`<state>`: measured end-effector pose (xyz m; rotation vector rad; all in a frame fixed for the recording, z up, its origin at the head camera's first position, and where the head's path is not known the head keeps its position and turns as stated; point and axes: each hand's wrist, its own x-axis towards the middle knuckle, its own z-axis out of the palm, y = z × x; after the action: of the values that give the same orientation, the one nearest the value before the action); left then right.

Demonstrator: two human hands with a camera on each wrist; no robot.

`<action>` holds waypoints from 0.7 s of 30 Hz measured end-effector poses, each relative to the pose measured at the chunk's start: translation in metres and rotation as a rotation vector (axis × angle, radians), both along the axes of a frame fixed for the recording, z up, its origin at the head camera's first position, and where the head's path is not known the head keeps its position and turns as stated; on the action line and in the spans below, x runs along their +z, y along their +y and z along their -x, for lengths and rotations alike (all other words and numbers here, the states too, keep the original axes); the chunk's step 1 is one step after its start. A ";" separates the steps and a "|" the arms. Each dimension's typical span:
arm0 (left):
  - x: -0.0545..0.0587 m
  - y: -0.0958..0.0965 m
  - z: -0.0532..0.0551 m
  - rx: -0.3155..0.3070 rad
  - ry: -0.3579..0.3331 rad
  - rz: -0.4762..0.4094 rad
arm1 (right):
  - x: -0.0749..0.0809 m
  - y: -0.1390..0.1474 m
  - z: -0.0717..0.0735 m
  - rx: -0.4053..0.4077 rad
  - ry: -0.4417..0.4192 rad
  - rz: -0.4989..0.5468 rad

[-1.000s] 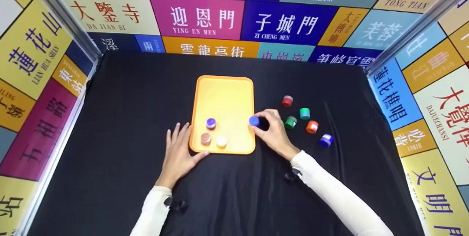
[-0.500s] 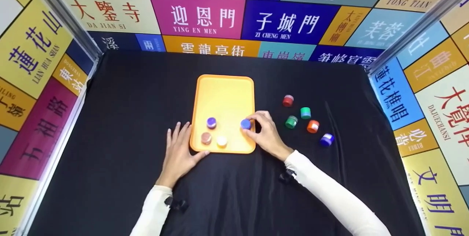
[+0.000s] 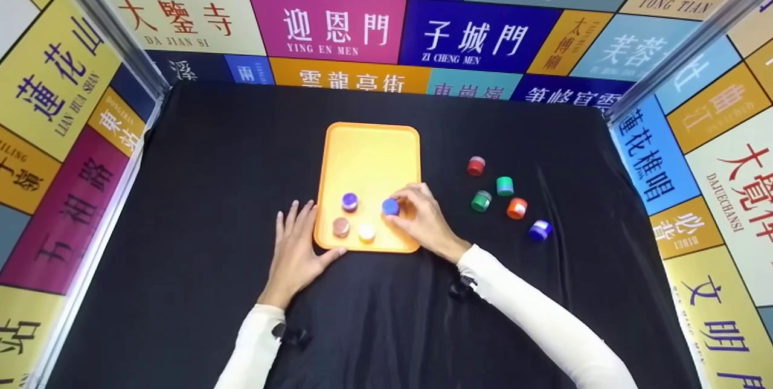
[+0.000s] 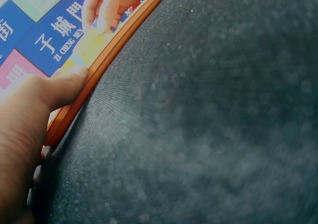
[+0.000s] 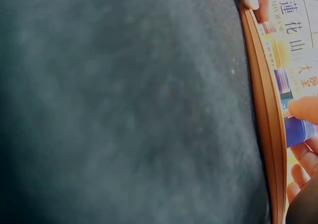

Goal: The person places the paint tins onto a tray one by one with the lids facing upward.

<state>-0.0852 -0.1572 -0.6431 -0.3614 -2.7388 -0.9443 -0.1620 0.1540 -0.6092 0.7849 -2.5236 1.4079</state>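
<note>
Pinching a small blue cylindrical jar (image 3: 391, 206) between thumb and fingers of the right hand (image 3: 427, 220), over the right half of the rectangular orange plastic tray (image 3: 371, 156)! Can't tell about contact with its floor. Holding near a round purple-lidded jar (image 3: 349, 202), a brown-topped jar (image 3: 341, 228) and a pale-topped yellow jar (image 3: 366, 232). With the left hand (image 3: 296, 261), fingers splayed, touching the near rim by thumb. On black cloth (image 3: 241, 153) rightward, see a red jar (image 3: 476, 165), two green jars (image 3: 481, 200), an orange jar (image 3: 516, 208), a dark blue jar (image 3: 540, 230).
</note>
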 end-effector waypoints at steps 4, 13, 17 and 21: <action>0.000 0.000 0.000 0.001 0.000 0.000 | 0.001 -0.006 0.001 0.018 -0.004 -0.008; 0.001 0.000 0.001 0.003 -0.006 0.002 | 0.000 -0.019 0.006 0.021 -0.078 -0.021; 0.002 0.000 0.000 0.004 -0.021 0.000 | 0.001 -0.023 0.008 0.020 -0.111 -0.015; 0.002 0.000 0.000 0.008 -0.030 0.006 | 0.001 -0.025 0.009 0.011 -0.135 -0.014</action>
<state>-0.0854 -0.1572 -0.6409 -0.3398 -2.7686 -0.9468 -0.1707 0.1287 -0.6080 0.7300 -2.6354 1.4964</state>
